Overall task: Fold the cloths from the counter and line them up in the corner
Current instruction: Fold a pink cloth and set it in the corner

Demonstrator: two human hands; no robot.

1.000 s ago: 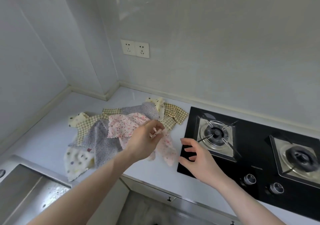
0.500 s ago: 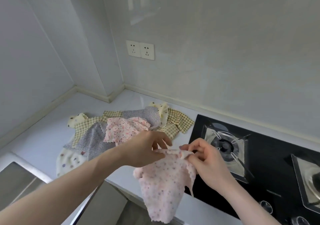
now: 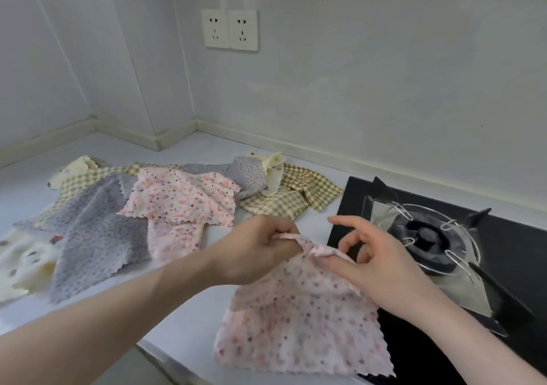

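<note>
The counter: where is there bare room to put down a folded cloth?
Bare counter lies in the back corner, between the wall and the cloth pile. Another patch lies behind the hands, before the checked cloth. The middle is crowded with cloths.

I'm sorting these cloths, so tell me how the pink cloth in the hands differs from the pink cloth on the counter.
The held pink cloth hangs from the left hand and right hand, which pinch its top edge; the counter pink cloth lies on the pile, untouched. The held one hangs near the stove; the other overlaps the grey cloth. Both are pink, dotted, with zigzag edges.
</note>
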